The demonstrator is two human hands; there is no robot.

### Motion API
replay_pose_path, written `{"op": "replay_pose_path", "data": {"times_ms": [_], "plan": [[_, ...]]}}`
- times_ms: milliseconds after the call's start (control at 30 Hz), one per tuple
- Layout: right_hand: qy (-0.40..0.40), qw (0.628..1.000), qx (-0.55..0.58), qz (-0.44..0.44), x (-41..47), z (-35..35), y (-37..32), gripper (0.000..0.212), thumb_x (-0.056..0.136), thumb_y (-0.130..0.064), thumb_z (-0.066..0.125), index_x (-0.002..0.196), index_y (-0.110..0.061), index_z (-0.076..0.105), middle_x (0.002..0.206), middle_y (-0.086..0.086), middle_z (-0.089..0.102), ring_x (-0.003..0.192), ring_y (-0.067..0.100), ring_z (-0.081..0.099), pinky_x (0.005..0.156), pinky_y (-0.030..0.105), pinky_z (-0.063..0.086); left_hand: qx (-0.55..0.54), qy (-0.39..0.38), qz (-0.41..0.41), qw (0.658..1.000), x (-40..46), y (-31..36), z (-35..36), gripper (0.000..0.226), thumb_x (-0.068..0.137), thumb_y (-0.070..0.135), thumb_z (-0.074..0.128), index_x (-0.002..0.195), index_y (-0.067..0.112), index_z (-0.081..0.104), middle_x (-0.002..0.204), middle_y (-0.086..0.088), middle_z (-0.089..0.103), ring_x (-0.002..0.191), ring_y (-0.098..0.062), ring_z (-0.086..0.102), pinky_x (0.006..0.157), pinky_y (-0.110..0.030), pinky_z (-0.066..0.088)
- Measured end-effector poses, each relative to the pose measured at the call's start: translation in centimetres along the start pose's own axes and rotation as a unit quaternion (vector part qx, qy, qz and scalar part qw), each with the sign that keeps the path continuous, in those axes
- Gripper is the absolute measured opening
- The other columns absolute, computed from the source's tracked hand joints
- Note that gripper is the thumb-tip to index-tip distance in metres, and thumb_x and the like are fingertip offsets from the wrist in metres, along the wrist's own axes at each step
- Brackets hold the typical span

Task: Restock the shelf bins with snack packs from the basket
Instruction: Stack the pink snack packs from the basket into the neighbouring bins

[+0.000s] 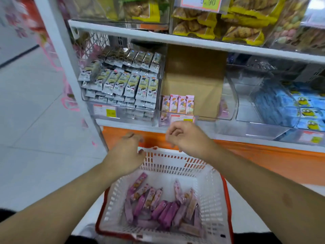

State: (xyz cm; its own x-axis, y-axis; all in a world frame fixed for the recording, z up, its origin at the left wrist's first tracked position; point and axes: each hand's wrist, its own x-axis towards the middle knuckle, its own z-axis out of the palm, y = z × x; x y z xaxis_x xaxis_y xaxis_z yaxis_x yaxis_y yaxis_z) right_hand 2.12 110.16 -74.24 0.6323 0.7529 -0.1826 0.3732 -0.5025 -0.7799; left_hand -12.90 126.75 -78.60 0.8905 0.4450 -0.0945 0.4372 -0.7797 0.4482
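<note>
Snack packs (158, 206) lie in a loose heap on the floor of the basket (207, 194), pink/purple foil-type wrappers, mostly flat, a few leaning on each other. Judging by look: very light, thin, crinkly, prob slippery film w/ a soft or brittle bar inside, so squeezing hard could crush it. Best hold is likely across the middle of the long sides, thumb vs. fingers, or scoop several at once since they're loose and not stacked. Sealed ends are flimsy, poor place to pinch.

Target looks like the middle bin (209, 118) above the basket, directly ahead: four matching pink packs (178, 104) stand upright at its front, brown cardboard box (195, 80) behind them, room to the right of that row.

Left hand (126, 152) hovers over the basket's far rim, fingers loosely curled, holding nothing; whether it touches the rim can't tell. Right hand (184, 136) is higher, above the basket and just in front of the bin's price tag (182, 118), fingers curled in w/ thumb near fingertips. Nothing visible in it, looks empty, tho motion blur makes a tiny item hard to rule out.
</note>
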Motion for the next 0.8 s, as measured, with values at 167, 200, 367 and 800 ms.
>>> {"op": "replay_pose_path", "data": {"times_ms": [167,200,367,800], "plan": [[-0.130,0.987,-0.038,0.087,0.3,8.5,6.0,0.009,0.096,-0.012,0.061,0.096,-0.014,0.069,0.083,0.002,0.067,0.081,0.026,0.065,0.066,0.034,0.049,0.011,-0.063,-0.103,0.993,-1.4,-5.8,4.8,0.065,0.092,0.026,0.064,0.150,0.013,0.039,0.145,-0.013,0.044,0.133,-0.037,0.049,0.107,-0.045,0.043],[-0.142,0.984,-0.049,0.099,0.4,9.8,7.1,0.007,0.096,-0.015,0.062,0.096,-0.017,0.069,0.086,-0.003,0.066,0.085,0.021,0.064,0.069,0.032,0.050,0.005,-0.069,-0.122,0.990,-1.6,-6.9,5.9,0.070,0.092,0.027,0.064,0.153,0.012,0.033,0.149,-0.015,0.040,0.135,-0.040,0.046,0.109,-0.049,0.043],[-0.172,0.962,-0.074,0.199,1.9,16.1,14.4,0.029,0.097,-0.026,0.068,0.126,-0.024,0.062,0.118,0.000,0.064,0.095,0.014,0.065,0.089,0.037,0.059,-0.067,-0.114,-0.224,0.966,-2.0,-10.3,10.8,0.095,0.099,0.040,0.059,0.163,0.023,-0.010,0.168,-0.011,0.015,0.148,-0.041,0.032,0.117,-0.059,0.035],[-0.178,0.940,-0.102,0.272,3.1,24.1,22.5,0.040,0.102,-0.036,0.052,0.140,-0.026,0.056,0.137,0.008,0.063,0.108,0.028,0.066,0.094,0.041,0.058,0.033,-0.040,-0.205,0.977,-2.1,-10.4,13.9,0.102,0.094,0.059,0.058,0.161,0.020,-0.008,0.157,-0.012,0.026,0.131,-0.038,0.048,0.098,-0.050,0.052]]}}
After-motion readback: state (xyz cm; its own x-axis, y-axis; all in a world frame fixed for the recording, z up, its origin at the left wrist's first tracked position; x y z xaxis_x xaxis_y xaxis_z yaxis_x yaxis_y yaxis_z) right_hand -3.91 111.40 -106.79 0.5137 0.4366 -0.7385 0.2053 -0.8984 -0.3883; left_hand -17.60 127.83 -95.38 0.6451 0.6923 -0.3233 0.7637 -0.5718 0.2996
